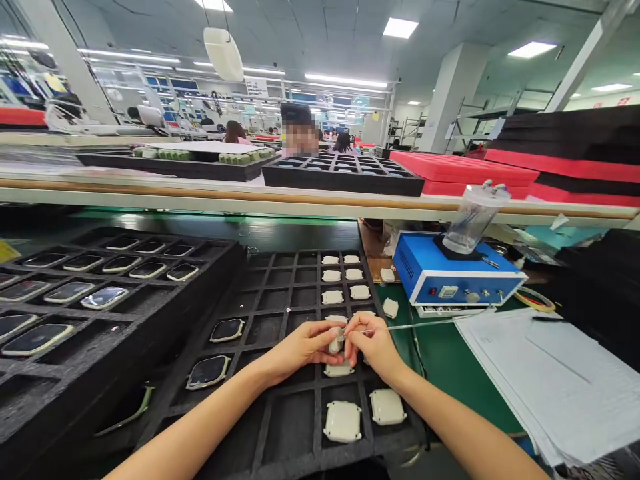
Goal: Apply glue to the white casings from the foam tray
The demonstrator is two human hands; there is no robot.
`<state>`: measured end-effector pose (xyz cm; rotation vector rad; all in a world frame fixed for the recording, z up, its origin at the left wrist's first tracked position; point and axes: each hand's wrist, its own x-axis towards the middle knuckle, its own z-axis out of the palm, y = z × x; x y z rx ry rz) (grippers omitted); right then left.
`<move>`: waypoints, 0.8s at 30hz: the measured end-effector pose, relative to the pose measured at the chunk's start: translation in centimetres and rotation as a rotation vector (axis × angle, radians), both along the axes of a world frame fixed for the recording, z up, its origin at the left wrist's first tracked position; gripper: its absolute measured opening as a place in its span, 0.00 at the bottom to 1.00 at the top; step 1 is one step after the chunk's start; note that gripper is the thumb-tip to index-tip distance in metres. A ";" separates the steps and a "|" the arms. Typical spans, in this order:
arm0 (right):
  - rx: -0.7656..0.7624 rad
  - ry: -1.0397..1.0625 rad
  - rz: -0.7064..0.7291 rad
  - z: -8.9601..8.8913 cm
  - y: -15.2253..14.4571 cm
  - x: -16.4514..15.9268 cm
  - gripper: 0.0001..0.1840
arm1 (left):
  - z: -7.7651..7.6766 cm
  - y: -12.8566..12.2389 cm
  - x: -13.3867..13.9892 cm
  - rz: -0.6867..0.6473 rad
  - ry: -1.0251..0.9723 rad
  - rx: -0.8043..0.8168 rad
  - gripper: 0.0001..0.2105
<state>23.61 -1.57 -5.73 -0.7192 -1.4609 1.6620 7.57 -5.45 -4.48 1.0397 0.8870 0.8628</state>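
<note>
White case (pixel 337 342): clamped in left hand (pixel 303 348) over black tray (pixel 287 421). Right hand (pixel 373 343), at 3 o'clock, pinches tube (pixel 425 325). Work on it appears unfinished. Cases (pixel 343 421) at 12 and 6 o'clock: finished or pending, cannot tell.

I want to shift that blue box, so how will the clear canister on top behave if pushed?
The clear canister would probably tip, being taller than wide, unless fixed to its black base. Toppled, it might roll, being round-sided. It looks rigid, showing no sag.
</note>
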 end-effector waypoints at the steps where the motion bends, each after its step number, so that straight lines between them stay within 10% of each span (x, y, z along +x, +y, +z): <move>1: -0.004 0.004 -0.001 -0.1 0.0 0.0 0.04 | 0.0 0.0 0.0 -0.009 -0.001 0.002 0.21; 24: -0.014 0.013 0.003 0.0 -0.1 -0.2 0.03 | -0.2 0.0 0.0 -0.007 -0.015 0.017 0.20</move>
